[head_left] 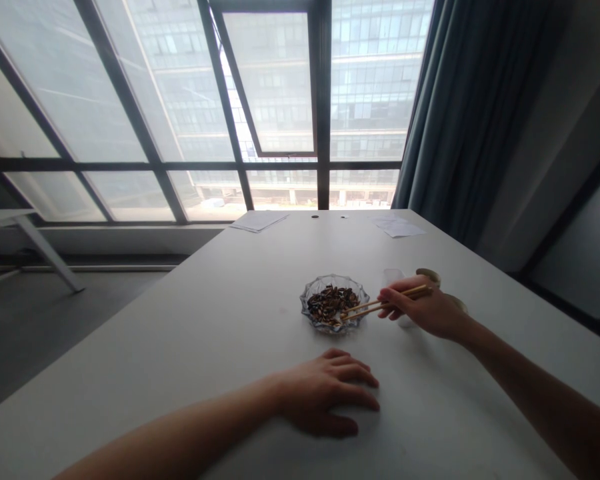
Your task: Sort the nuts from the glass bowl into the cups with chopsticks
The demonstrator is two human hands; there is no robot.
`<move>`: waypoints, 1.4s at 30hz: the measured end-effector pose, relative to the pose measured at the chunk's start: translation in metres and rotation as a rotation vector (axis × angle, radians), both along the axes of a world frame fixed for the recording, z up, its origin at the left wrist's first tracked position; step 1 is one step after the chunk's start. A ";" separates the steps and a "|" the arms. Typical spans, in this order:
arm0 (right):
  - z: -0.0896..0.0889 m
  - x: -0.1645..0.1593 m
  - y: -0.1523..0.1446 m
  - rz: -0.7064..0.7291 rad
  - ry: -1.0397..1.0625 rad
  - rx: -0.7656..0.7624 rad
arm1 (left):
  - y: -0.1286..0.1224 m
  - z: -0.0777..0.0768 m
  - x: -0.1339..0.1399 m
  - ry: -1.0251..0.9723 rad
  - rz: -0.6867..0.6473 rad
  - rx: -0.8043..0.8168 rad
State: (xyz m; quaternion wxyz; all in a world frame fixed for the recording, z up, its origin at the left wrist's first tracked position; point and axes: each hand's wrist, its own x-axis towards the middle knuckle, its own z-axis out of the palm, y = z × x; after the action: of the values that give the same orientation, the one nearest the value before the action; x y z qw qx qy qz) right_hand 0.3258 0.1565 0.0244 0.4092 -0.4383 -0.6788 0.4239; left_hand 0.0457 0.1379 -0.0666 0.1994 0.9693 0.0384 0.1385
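Note:
My right hand (pixel 423 309) is closed on a pair of chopsticks (pixel 375 305), which point left. Their tips reach into a clear glass bowl (pixel 305 312) with a scalloped rim. Inside the bowl lie many small dark brown and striped pieces (pixel 330 301), which look like sunflower seeds or their shells. Whether the tips pinch a piece is too small to tell. In front of the bowl, my left hand (pixel 330 393) lies flat on the white table with its fingers spread, holding nothing.
Partly hidden by my right hand are a round-rimmed container (pixel 429 275) and a clear plastic piece (pixel 393 274). Papers lie at the far left (pixel 259 221) and far right (pixel 397 225) of the white table (pixel 180 373). Beyond stand windows and a dark curtain (pixel 460 120).

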 end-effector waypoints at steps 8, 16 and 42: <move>-0.007 0.000 0.002 0.003 0.027 -0.013 | 0.000 0.000 0.001 -0.002 -0.005 -0.003; -0.008 0.003 0.005 -0.016 0.037 -0.018 | 0.000 0.001 0.001 0.011 0.000 0.000; 0.053 0.138 0.016 -0.664 0.026 0.194 | -0.001 0.005 0.002 0.037 0.001 0.005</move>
State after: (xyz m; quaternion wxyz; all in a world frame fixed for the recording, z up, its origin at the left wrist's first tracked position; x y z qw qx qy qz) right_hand 0.4638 0.1729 0.0778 0.5734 -0.5888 -0.5309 0.2065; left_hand 0.0477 0.1368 -0.0618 0.1961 0.9722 0.0424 0.1210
